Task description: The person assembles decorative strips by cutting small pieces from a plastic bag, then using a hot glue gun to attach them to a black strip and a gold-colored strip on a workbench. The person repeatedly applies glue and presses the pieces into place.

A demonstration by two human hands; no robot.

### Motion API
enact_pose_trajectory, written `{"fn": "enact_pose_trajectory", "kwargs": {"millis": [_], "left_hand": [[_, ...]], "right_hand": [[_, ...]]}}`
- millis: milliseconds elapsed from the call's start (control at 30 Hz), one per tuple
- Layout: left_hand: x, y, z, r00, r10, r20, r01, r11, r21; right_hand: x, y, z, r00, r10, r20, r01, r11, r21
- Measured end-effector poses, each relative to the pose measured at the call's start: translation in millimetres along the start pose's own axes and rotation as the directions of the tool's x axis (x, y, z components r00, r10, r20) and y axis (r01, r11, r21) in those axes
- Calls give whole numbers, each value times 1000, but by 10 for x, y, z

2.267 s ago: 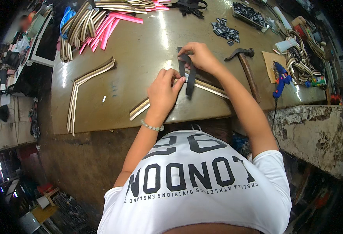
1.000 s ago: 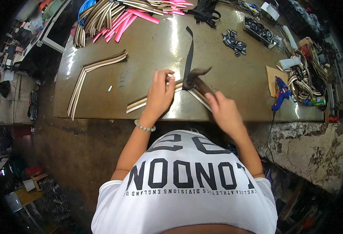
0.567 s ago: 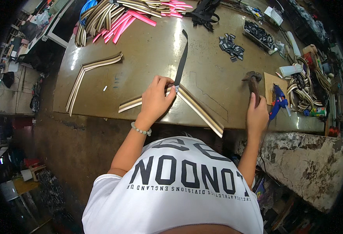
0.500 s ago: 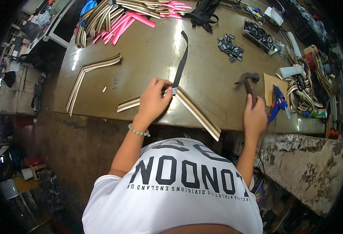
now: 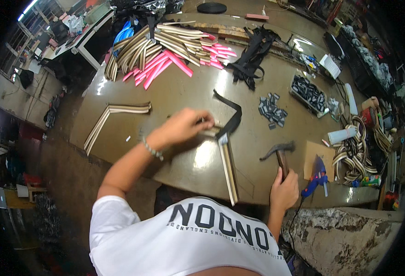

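My left hand point(image 5: 188, 123), blurred, is over the table with its fingers curled around one striped arm of a strap assembly. That arm is a brown-and-cream striped strap point(image 5: 211, 131), mostly hidden by the hand. At a joint, it meets a second striped strap point(image 5: 228, 170) that runs toward the table's near edge, and a black webbing strap point(image 5: 233, 120) with a bent, raised free end. To the right, my right hand point(image 5: 284, 188) grips the wooden handle of a claw hammer point(image 5: 280, 154), its metal head pointing away from me above the table.
Another bent striped strap point(image 5: 110, 110) lies at left. A heap of striped straps point(image 5: 165, 43) with pink ends sits at the back, beside black webbing point(image 5: 253, 55). Small dark clips point(image 5: 272, 110) lie near a full tray point(image 5: 308, 94). A blue glue gun point(image 5: 315, 179) rests at right.
My view has tilted up toward the table's far side. My left hand and the strap assembly have moved away from me, and the assembly has turned. The right hand still holds the hammer.
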State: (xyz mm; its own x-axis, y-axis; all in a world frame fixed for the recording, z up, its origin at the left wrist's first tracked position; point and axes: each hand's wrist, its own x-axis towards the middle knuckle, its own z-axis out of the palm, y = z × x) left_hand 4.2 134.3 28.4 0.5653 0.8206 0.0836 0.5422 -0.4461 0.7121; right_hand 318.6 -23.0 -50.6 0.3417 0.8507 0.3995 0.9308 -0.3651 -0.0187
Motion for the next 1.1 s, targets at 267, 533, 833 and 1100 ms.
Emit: {"fn": "enact_pose_trajectory", "kwargs": {"millis": [267,533,833,1100], "left_hand": [[1153,-736,-2255,766,340,-545,-153,920,360],[922,-2740,-2597,688,-47,-724,385,870,309],[699,-2089,-2404,630,296,-718,286,771,569],[-664,-1644,-2022,555,86,-828,352,877,328]], "right_hand": [[34,-59,-44,998,52,-36,-52,999,12],[234,-201,-157,983,166,-81,-168,986,-12],[2697,662,548,859,465,-216,-378,859,345],[2952,1007,1186,877,442,-189,-359,863,355]]}}
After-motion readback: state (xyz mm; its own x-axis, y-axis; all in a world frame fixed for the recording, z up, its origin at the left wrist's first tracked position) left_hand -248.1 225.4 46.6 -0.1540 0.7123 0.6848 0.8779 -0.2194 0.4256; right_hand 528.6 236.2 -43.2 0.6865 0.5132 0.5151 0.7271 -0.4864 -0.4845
